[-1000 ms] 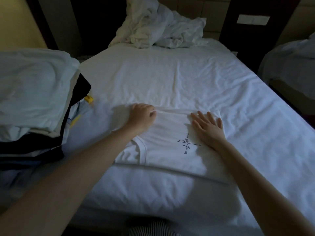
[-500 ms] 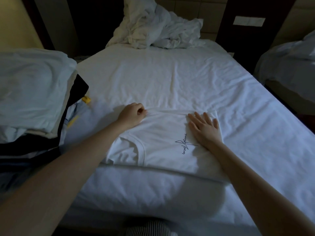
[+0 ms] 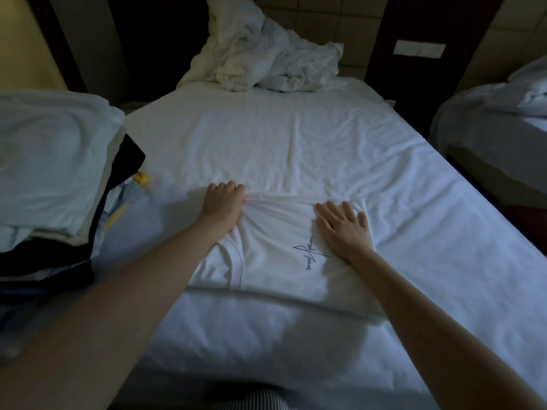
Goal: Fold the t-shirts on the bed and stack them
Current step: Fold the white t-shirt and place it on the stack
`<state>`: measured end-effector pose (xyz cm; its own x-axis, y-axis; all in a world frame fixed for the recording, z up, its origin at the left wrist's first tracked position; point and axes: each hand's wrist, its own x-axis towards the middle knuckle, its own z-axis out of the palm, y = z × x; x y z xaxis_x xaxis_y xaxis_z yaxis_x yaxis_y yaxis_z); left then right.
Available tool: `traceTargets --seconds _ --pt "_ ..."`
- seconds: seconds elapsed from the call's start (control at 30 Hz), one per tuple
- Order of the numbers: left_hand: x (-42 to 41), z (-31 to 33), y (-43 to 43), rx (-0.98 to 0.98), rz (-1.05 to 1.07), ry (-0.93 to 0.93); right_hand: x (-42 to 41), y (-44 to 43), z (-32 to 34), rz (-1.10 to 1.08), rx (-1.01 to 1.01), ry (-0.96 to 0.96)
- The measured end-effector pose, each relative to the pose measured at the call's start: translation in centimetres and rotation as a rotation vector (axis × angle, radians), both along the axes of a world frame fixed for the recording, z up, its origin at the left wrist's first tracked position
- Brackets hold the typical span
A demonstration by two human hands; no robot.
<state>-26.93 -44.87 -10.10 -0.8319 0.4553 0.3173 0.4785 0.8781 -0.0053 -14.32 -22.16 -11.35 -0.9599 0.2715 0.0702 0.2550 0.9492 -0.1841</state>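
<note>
Left grip [image 3: 225,202] on puckered white t-shirt [image 3: 268,270]

sheet [image 3: 296,143] lies open beyond the t-shirt [image 3: 275,247]; clothes pile [image 3: 53,161] crowds the left, crumpled bedding [image 3: 266,54] the far end.

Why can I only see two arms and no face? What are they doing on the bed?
The camera sits on the person's head and looks down, so you see only their own arms. There is no machine here. The left hand grips a bunched edge of a white t-shirt with a small dark drawing on it. The right hand lies flat on the shirt, fingers straight. The shirt lies on a white bed. A pile of clothes sits to the left, and crumpled bedding lies at the far end.
</note>
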Motion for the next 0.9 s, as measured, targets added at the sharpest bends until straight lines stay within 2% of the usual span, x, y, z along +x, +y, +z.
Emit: traceTargets --seconds 0.03,0.1,0.17,0.23,0.27,0.4,0.67,0.77,0.9 --pt "0.5 0.4 -0.1 -0.014 -0.013 0.103 0.0 0.0 0.1 0.006 0.005 -0.012" --pt "2.7 0.7 -0.3 0.081 -0.072 0.204 0.0 -0.1 0.6 0.028 0.018 -0.054" --pt "5.8 0.1 -0.5 0.208 -0.172 0.06 -0.6 -0.2 1.6 0.048 0.056 -0.09" --pt "8.5 -1.0 -0.6 0.134 -0.109 -0.216 -1.8 -0.5 2.7 0.09 0.112 -0.07" --pt "8.9 -1.7 -0.8 0.066 -0.07 -0.266 -2.5 -0.8 3.0 0.124 0.109 -0.058" --pt "8.9 -2.0 -0.9 0.005 -0.044 -0.334 -3.7 -2.1 2.4 0.219 0.049 -0.169" --pt "8.6 -1.5 -1.4 -0.067 -0.086 -0.437 -1.4 -3.6 3.3 0.139 0.132 -0.189" --pt "8.3 -1.6 -1.9 -0.109 -0.152 -0.431 0.9 -4.5 3.9 0.089 0.059 -0.277" --pt "8.6 -1.9 -3.8 -0.082 -0.384 -0.164 5.9 -6.7 5.0 0.065 -0.196 -0.388"
